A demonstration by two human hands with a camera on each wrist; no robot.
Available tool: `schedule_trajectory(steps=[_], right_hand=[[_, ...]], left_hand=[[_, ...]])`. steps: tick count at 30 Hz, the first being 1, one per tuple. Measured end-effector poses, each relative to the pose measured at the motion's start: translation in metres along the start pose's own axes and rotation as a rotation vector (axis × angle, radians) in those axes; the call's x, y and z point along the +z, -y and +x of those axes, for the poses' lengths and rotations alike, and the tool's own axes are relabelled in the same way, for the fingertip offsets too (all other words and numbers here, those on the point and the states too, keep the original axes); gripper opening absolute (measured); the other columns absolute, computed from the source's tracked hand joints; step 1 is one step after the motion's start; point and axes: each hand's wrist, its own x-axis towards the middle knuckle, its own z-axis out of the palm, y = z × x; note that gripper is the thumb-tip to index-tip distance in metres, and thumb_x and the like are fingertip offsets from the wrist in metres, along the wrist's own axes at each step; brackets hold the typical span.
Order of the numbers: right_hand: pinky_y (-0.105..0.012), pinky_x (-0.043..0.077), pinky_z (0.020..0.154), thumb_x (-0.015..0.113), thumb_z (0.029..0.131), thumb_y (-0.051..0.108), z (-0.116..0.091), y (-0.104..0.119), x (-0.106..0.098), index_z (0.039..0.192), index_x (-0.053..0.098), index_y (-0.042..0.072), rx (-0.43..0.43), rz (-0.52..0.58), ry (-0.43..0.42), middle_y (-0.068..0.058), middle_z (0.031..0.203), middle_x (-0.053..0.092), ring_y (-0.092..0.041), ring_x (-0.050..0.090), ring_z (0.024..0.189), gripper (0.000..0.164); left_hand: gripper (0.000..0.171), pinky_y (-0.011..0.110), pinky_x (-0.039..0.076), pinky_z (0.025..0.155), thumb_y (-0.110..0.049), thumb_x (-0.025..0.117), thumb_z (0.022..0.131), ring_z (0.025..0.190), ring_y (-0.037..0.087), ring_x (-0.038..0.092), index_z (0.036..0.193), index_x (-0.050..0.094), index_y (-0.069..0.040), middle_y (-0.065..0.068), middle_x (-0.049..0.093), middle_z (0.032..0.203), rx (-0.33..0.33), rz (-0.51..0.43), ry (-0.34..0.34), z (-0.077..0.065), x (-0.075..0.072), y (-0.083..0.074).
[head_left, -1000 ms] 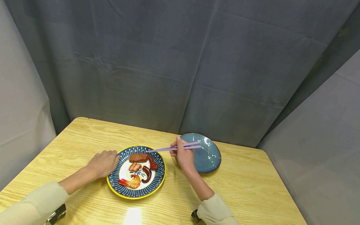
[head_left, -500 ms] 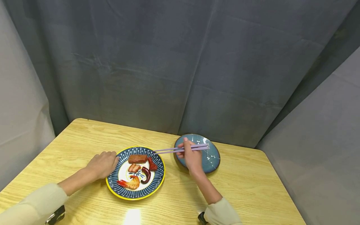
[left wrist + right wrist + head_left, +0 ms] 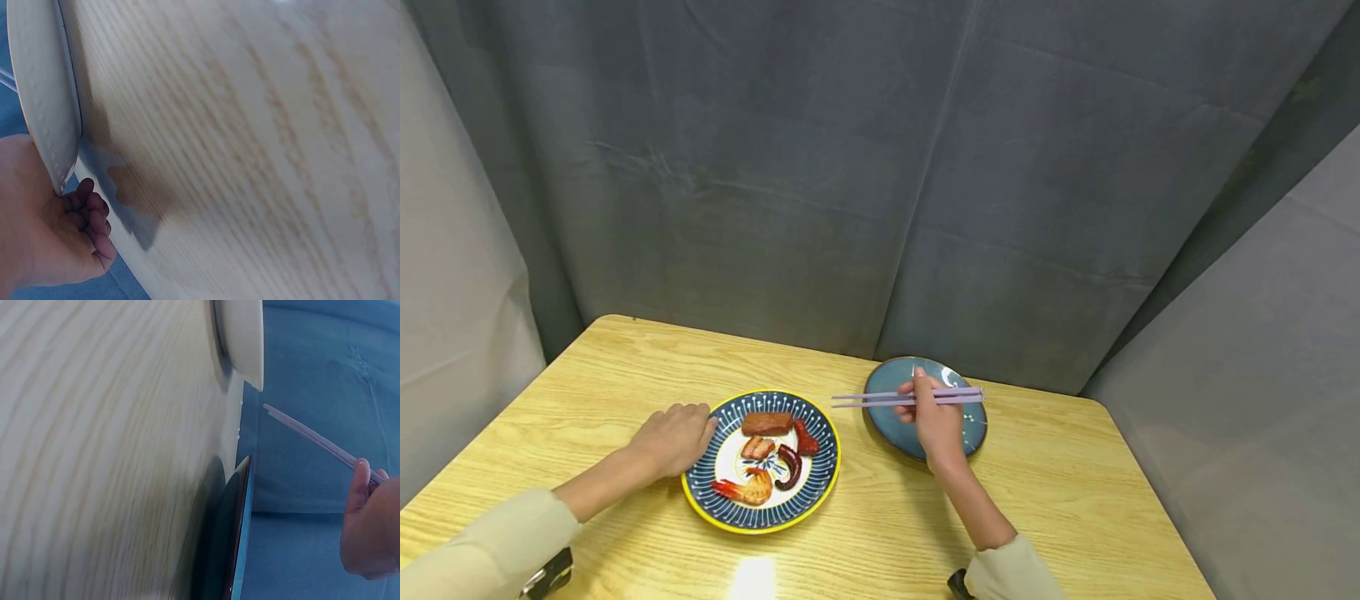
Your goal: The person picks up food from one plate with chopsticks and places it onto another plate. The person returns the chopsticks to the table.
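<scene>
My left hand [image 3: 673, 439] grips the left rim of a patterned blue-and-white plate [image 3: 824, 471] with a yellow edge; in the left wrist view its fingers [image 3: 94, 222] curl beneath the plate's rim. On that plate lie a shrimp [image 3: 754, 487], a dark tentacle [image 3: 792, 468], a brown meat slab [image 3: 767, 423], a small striped meat piece [image 3: 758, 448] and a red piece [image 3: 806, 438]. Above a second, blue plate [image 3: 886, 423], my right hand [image 3: 942, 432] holds lilac chopsticks [image 3: 955, 400]. Their tips point left, slightly apart, with nothing between them.
Both plates stand on a light wooden table [image 3: 1075, 492], the blue one near its back edge. A dark grey curtain [image 3: 775, 167] hangs behind, and pale cloth panels [image 3: 460, 250] flank both sides.
My right hand has moved right with the chopsticks, whose tips have left the patterned plate's edge. The blue plate shifted slightly left early on. My left hand stays at the patterned plate's rim.
</scene>
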Motion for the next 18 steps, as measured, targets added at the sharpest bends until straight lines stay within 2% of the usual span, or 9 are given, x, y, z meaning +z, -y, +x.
schedule_trajectory(steps=[3,11,18], right_hand=[[-0.024,0.054,0.052,0.053,0.105,0.031,0.0,-0.001,-0.006,0.087,0.07,-0.008,-0.013,-0.017,0.007,-0.029,0.08,0.068,-0.013,0.067,0.058,0.045],[-0.025,0.055,0.056,0.052,0.105,0.031,0.0,0.003,-0.021,0.091,0.071,-0.007,-0.011,-0.091,0.024,-0.027,0.081,0.069,-0.024,0.07,0.066,0.045],[-0.027,0.056,0.057,0.051,0.106,0.017,-0.01,0.029,-0.029,0.092,0.07,-0.013,-0.024,-0.124,-0.008,-0.021,0.082,0.07,-0.029,0.071,0.069,0.038]], left_hand=[[0.028,0.058,0.049,0.079,-0.022,0.045,0.104,0.095,0.04,0.061,0.102,0.06,0.003,0.019,0.064,0.097,-0.003,0.0,0.005,0.0,0.0,0.0],[0.029,0.058,0.049,0.079,-0.021,0.045,0.104,0.095,0.04,0.061,0.105,0.06,0.004,0.02,0.064,0.099,-0.004,0.003,0.006,-0.001,-0.001,0.0],[0.03,0.059,0.048,0.08,-0.022,0.045,0.104,0.097,0.041,0.061,0.106,0.06,0.004,0.02,0.064,0.101,-0.006,0.002,0.014,0.0,-0.001,-0.001]])
